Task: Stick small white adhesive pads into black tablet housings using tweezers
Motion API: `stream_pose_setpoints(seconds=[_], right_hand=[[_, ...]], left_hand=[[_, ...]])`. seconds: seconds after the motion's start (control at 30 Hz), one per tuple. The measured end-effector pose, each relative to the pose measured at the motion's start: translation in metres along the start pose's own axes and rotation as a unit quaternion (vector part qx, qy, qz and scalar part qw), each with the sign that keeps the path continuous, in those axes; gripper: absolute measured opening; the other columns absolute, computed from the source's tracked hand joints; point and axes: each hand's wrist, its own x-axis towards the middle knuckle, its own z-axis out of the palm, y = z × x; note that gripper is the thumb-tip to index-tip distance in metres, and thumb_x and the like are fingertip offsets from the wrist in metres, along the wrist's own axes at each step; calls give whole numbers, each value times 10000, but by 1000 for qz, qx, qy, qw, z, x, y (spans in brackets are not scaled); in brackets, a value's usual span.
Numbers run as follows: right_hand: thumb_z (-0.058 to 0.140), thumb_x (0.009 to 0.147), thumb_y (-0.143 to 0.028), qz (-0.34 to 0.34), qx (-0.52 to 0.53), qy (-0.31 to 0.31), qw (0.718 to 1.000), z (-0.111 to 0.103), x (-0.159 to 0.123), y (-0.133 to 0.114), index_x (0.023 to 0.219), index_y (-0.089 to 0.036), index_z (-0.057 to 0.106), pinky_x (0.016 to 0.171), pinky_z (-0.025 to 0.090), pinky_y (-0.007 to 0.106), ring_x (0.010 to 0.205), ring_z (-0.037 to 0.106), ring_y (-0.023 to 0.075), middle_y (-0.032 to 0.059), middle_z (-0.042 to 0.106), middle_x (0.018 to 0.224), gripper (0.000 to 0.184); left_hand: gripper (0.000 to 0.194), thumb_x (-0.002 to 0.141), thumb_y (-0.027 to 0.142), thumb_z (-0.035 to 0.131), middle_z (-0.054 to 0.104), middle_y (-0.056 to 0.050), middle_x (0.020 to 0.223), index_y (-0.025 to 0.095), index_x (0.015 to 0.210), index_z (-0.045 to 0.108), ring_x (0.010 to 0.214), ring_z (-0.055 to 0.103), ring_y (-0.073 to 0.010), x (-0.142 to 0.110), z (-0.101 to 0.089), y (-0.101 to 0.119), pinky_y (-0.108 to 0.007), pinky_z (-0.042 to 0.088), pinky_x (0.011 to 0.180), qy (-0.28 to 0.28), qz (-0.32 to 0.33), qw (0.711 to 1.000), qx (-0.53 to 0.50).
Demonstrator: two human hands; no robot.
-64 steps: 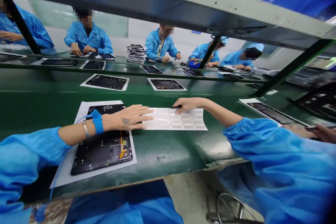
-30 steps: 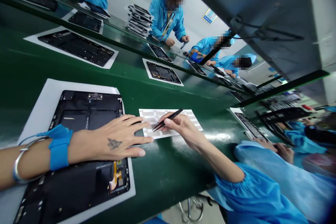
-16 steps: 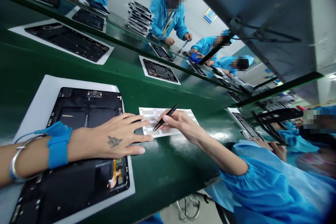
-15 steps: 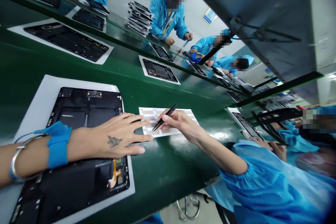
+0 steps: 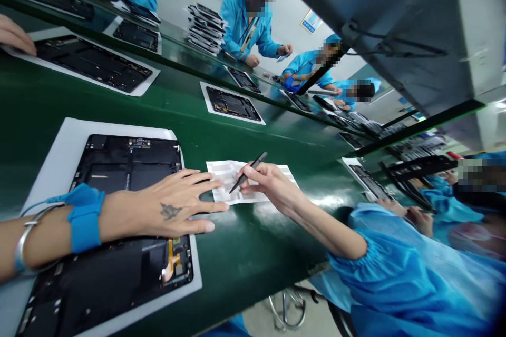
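Black and slim, a tool like tweezers (image 5: pixel 259 159) is pinched between thumb and fingers of the right hand (image 5: pixel 274 185), its tip pointing down at the white sheet (image 5: pixel 219 170) with pale rectangular patches. For good work, I think, the tip should come in low and flat under a patch edge, without scratching. The left hand (image 5: pixel 174 209) is spread, with fingertips at the sheet's left end; how firmly they press, I cannot tell. Light, steady pressure there would probably prevent slipping. Under this hand lies an opened tablet housing (image 5: pixel 106 279) on white paper (image 5: pixel 53 142); the palm should not lean on its orange flex cable (image 5: pixel 171 260). Around is the green table (image 5: pixel 245 253).
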Motion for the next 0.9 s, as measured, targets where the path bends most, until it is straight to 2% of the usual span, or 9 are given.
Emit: stream_pose_setpoints(seconds=[0.2, 0.27, 0.3, 0.37, 0.47, 0.53, 0.7, 0.8, 0.9], right_hand=[[876, 670, -574, -84, 101, 61, 989, 3, -13, -9, 772, -209, 740, 714, 570, 302, 705, 598, 147, 11, 635, 747, 403], [872, 682, -573, -122, 112, 85, 983, 2, -19, -10, 779, -220, 757, 736, 576, 302, 724, 584, 150, 16, 622, 776, 384], [873, 680, -575, -135, 116, 96, 979, 1, -21, -9, 774, -223, 763, 739, 578, 298, 732, 574, 153, 18, 612, 774, 381], [885, 654, -584, -144, 124, 107, 976, -2, -25, -6, 757, -225, 769, 723, 577, 286, 741, 557, 159, 21, 590, 749, 391], [908, 599, -600, -132, 134, 103, 977, -5, -30, -2, 733, -222, 767, 715, 576, 279, 739, 547, 162, 23, 578, 720, 426], [916, 574, -610, -123, 136, 88, 979, -6, -33, -1, 736, -219, 767, 721, 578, 289, 728, 554, 162, 26, 589, 719, 449], [899, 607, -613, -122, 136, 38, 983, -1, -43, 0, 775, -203, 763, 734, 570, 302, 731, 598, 166, 37, 632, 761, 463], [878, 646, -612, -136, 131, 22, 982, 9, -49, -2, 775, -194, 750, 722, 554, 291, 711, 602, 156, 30, 636, 751, 456], [840, 683, -635, -154, 115, 8, 981, 29, -41, -10, 808, -185, 745, 743, 541, 301, 711, 611, 156, 24, 640, 739, 477]], left_hand=[[415, 1045, 466, 463, 457, -105, 1543, 334, 1428, 556, 1431, 412, -327, 4, -11, 8, -502, 355, 1136, -57, 9, 997, 51], [415, 1048, 460, 458, 432, -109, 1558, 304, 1418, 560, 1452, 374, -320, 6, -20, 5, -502, 343, 1151, -43, 8, 995, 86], [409, 1053, 445, 447, 445, -114, 1544, 278, 1408, 565, 1445, 378, -312, 5, -26, 1, -493, 344, 1153, -28, -10, 994, 109], [376, 1070, 390, 402, 551, -126, 1418, 215, 1337, 600, 1348, 471, -286, -1, -43, -11, -454, 396, 1104, -4, -104, 982, 159], [335, 1065, 285, 355, 643, -121, 1068, 139, 1090, 656, 1001, 606, -242, -20, -69, -34, -368, 491, 872, -5, -258, 945, 202], [288, 1040, 240, 375, 610, -99, 932, 138, 961, 633, 838, 591, -221, -33, -81, -47, -323, 472, 735, -17, -292, 934, 206], [167, 987, 175, 423, 563, -57, 848, 173, 857, 527, 773, 555, -199, -46, -83, -56, -290, 426, 691, -29, -288, 941, 177], [170, 977, 155, 435, 557, -35, 812, 185, 815, 473, 749, 543, -181, -44, -75, -38, -281, 421, 710, -37, -256, 956, 136], [196, 1014, 182, 407, 566, -25, 830, 187, 828, 469, 729, 530, -165, -43, -64, -13, -274, 415, 709, -36, -216, 971, 92]])
